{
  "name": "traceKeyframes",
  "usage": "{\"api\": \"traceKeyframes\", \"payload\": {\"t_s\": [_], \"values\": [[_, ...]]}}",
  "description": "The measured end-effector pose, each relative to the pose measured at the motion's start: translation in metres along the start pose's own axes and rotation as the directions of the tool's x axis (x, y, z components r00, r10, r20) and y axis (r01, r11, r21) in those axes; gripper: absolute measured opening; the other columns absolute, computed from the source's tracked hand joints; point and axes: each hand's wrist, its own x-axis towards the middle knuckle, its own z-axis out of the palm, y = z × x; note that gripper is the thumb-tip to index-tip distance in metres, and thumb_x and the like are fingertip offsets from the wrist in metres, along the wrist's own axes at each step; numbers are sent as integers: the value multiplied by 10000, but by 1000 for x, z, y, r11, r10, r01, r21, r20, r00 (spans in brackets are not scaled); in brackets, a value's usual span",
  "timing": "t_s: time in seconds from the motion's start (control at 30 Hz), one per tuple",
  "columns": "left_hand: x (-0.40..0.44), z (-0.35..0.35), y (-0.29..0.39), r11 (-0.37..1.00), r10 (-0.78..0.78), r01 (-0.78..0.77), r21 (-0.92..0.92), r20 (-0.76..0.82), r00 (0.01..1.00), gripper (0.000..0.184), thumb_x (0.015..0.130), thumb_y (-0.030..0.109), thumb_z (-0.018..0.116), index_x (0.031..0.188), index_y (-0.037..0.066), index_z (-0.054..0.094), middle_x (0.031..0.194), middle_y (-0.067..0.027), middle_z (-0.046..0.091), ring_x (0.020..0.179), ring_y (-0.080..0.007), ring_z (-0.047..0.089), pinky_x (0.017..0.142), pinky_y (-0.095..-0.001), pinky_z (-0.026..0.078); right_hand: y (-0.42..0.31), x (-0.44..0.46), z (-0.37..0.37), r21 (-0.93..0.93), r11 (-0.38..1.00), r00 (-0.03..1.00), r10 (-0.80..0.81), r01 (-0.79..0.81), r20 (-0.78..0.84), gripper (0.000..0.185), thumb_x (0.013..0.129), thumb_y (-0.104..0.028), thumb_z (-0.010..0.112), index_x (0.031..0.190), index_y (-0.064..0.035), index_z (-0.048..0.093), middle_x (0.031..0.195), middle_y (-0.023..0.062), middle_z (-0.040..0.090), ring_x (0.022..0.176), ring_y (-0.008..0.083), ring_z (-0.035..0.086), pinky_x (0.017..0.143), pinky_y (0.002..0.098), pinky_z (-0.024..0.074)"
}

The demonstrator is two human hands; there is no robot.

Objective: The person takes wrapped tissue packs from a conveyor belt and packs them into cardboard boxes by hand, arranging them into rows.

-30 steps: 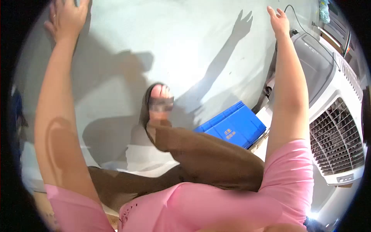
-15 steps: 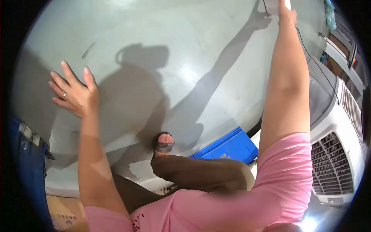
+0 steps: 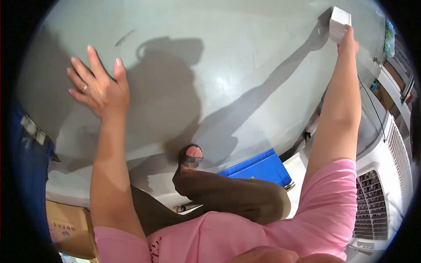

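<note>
At the far right of the pale grey surface [image 3: 245, 87], my right hand [image 3: 349, 44] is closed on a small white box [image 3: 340, 23] at the end of an outstretched arm. Whether the box rests on the surface or hangs just above it, I cannot tell. My left hand [image 3: 105, 90], with a ring on one finger, is over the left part of the same surface. Its fingers are spread and it holds nothing.
A blue plastic crate [image 3: 258, 168] sits near my knee. On the right stands a white slatted appliance [image 3: 377, 210], with a dark cable above it. A cardboard box [image 3: 66, 228] and a blue container [image 3: 30, 162] are at left. My sandalled foot [image 3: 193, 157] shows at centre.
The white box, mostly out of frame before, now shows fully in my right hand, lower and farther right in view. My left hand sits slightly higher and farther right, still spread.
</note>
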Motion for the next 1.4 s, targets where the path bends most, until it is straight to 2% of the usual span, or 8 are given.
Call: {"api": "traceKeyframes", "payload": {"t_s": [0.33, 0.4, 0.5, 0.63, 0.7, 0.83, 1.07, 1.4], "values": [[-2, 8, -6, 980, 34, -7, 201, -133, 991, 615, 921, 558, 412, 1426, 211, 364, 1435, -151, 367, 1349, -354, 285, 1070, -567, 221, 21, -224, -125, 422, 786, 719, 41, -452, 694, 542, 805, -393, 572, 1156, -13, 411, 1165, 199, 404, 1042, 349, 418, 911, 541, 393], [-2, 28, -23, 973, 232, -219, 77, -288, 929, 710, 826, 98, 624, 1450, 110, 285, 1442, -153, 360, 1343, -384, 300, 1123, -424, 242, 31, -294, -147, 338, 774, 609, 77, -535, 789, 545, 818, -405, 562, 1174, -24, 406, 1157, 193, 421, 1048, 352, 430, 906, 528, 399], [-13, 20, -107, 805, 489, -540, -247, -239, 839, 667, 861, 297, 583, 1438, 116, 301, 1405, -185, 396, 1334, -344, 328, 1108, -417, 252, 54, -385, -187, 187, 735, 427, 152, -652, 891, 573, 840, -480, 509, 1182, -28, 428, 1169, 187, 487, 972, 322, 517, 861, 458, 438], [-90, -66, -173, 590, 1, 128, -797, 159, 987, 459, 978, 408, 421, 1296, 100, 542, 1193, -186, 611, 1235, -269, 491, 1045, -306, 324, 83, -493, -207, 75, 577, 173, 117, -814, 978, 600, 862, -526, 453, 1217, -43, 451, 1084, 170, 569, 977, 296, 552, 859, 420, 443], [-141, -125, -176, 329, -21, 208, -921, 213, 977, 448, 971, 362, 470, 1345, 115, 491, 1347, -188, 498, 1327, -264, 389, 1064, -333, 300, 77, -547, -213, -1, 612, 147, 191, -791, 970, 582, 859, -520, 444, 1226, -68, 457, 1124, 159, 545, 978, 296, 537, 869, 418, 426], [-210, -204, -195, 417, 181, -324, -849, -272, 945, 510, 968, 331, 492, 1416, 112, 385, 1519, -128, 261, 1417, -268, 192, 1127, -364, 194, 57, -657, -215, -155, 669, 11, 237, -727, 972, 595, 849, -522, 438, 1251, -84, 452, 1159, 151, 520, 958, 288, 532, 872, 396, 409], [-240, -198, -338, -122, 308, 334, -935, 284, 908, 652, 953, 548, 388, 1420, 94, 380, 1488, -161, 304, 1382, -264, 265, 1106, -350, 246, 27, -813, -234, -251, 813, -286, 109, -526, 952, 552, 902, -481, 401, 1275, -76, 426, 1193, 156, 539, 1028, 309, 551, 784, 380, 443], [-248, -248, -394, -679, -222, 0, -734, 205, 953, 364, 952, 289, 538, 1185, 14, 587, 1074, -141, 663, 996, -203, 613, 867, -319, 486, -11, -910, -282, -25, 923, -55, 4, -383, 998, 745, 892, -626, 371, 1430, -119, 282, 1388, 94, 418, 1233, 310, 444, 987, 532, 386]]}}
